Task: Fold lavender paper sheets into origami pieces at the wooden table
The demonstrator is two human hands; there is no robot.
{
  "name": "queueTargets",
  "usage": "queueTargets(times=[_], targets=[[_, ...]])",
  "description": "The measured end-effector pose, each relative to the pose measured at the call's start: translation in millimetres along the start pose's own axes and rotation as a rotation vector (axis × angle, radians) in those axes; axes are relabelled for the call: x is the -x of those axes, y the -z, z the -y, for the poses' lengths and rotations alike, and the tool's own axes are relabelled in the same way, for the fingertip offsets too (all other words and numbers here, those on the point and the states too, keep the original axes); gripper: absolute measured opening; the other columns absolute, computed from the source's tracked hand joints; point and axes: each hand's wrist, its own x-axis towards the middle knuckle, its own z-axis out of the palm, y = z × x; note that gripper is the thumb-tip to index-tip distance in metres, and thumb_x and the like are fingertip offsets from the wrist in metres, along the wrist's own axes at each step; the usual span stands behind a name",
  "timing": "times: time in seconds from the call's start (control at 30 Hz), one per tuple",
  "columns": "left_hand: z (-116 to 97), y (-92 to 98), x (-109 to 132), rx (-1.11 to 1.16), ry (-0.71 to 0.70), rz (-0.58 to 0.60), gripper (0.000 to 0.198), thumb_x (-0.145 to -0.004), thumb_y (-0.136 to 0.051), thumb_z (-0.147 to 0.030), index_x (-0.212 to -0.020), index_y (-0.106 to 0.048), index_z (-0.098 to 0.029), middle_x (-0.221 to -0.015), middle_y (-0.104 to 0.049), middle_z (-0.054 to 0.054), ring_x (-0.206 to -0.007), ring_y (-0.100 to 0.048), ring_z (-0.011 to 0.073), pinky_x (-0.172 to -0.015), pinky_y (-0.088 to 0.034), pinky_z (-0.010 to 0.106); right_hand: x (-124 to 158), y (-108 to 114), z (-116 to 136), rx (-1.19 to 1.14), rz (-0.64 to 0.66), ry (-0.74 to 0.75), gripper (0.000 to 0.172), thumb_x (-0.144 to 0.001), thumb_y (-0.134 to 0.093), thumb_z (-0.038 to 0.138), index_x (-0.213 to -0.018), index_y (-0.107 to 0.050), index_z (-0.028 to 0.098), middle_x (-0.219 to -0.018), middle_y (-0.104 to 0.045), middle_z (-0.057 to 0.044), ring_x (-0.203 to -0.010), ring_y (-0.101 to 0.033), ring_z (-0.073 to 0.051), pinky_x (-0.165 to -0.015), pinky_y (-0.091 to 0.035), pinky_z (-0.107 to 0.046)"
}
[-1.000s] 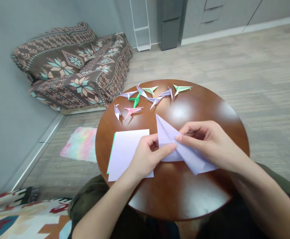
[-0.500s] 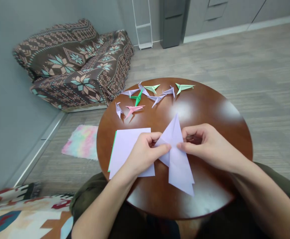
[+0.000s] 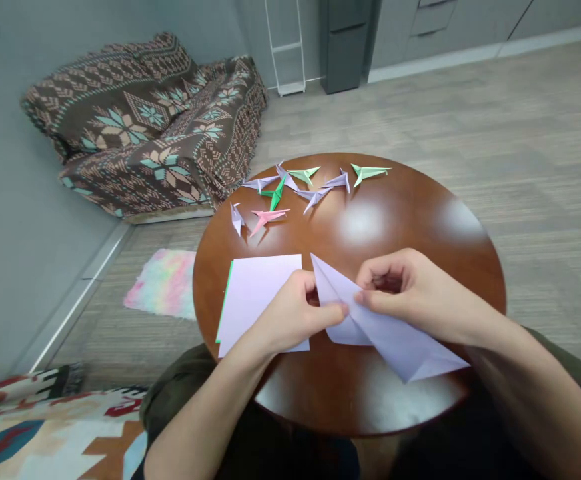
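Both hands pinch a partly folded lilac paper [image 3: 390, 337] just above the round brown table [image 3: 435, 220]. My left hand [image 3: 290, 313] grips its left side with thumb and forefinger closed. My right hand [image 3: 410, 293] pinches it at the middle, fingers curled. One point of the paper rises toward the table's middle, the other stretches to the lower right. Beside my left hand lies a stack of flat lilac sheets [image 3: 255, 293] with a green sheet showing at its left edge.
Several small folded paper figures [image 3: 310, 183], lilac, green and one pink, lie along the table's far edge. A sofa under a patterned blanket [image 3: 145, 127] stands at the back left. A pastel mat [image 3: 163, 283] lies on the floor left of the table.
The folded paper has been turned in my hands: half a second ago it stood upright with a point away from me, now it slants from upper left to lower right.
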Motion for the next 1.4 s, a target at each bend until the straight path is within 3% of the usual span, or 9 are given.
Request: queueTargets(times=[0.23,0.6,1.13,1.4], targets=[[1.3,0.5,0.4,-0.04,0.017,-0.007,0.016,-0.067,-0.071,-0.026,-0.073,-0.068,-0.012,-0.065,-0.06,0.0,-0.06,-0.052,0.0123,-0.055,-0.038,0.023,0.5,3.8,-2.4,0.1,0.108,0.015,0.017,-0.083,-0.068,0.028,-0.072,-0.067,0.015,-0.065,-0.059,0.002,-0.06,-0.048,-0.011,-0.053,-0.034,-0.024],[-3.0,-0.3,2.1,-0.069,-0.019,0.089,0.006,-0.066,-0.066,-0.016,-0.066,-0.062,-0.012,-0.06,-0.052,-0.004,-0.056,-0.042,0.0076,-0.051,-0.031,0.019,-0.6,9.3,-6.2,0.109,0.262,-0.021,0.016,-0.084,-0.066,0.024,-0.071,-0.062,0.015,-0.062,-0.05,0.005,-0.056,-0.041,-0.008,-0.049,-0.028,-0.022],[-5.6,11.6,0.1,-0.115,-0.011,0.038,0.011,-0.065,-0.069,-0.021,-0.063,-0.06,-0.014,-0.055,-0.05,-0.005,-0.053,-0.04,0.0073,-0.05,-0.028,0.021,1.6,11.1,-8.0,0.22,0.337,-0.025,0.018,-0.083,-0.064,0.024,-0.068,-0.057,0.017,-0.061,-0.044,0.006,-0.057,-0.039,-0.009,-0.05,-0.027,-0.023],[-9.6,23.3,0.5,-0.152,-0.025,-0.028,0.009,-0.063,-0.068,-0.022,-0.061,-0.064,-0.014,-0.057,-0.058,-0.002,-0.055,-0.048,0.0092,-0.053,-0.035,0.021,2.5,11.9,-6.0,0.241,0.376,-0.049,0.02,-0.083,-0.064,0.025,-0.067,-0.056,0.017,-0.061,-0.045,0.006,-0.057,-0.04,-0.009,-0.051,-0.028,-0.024]])
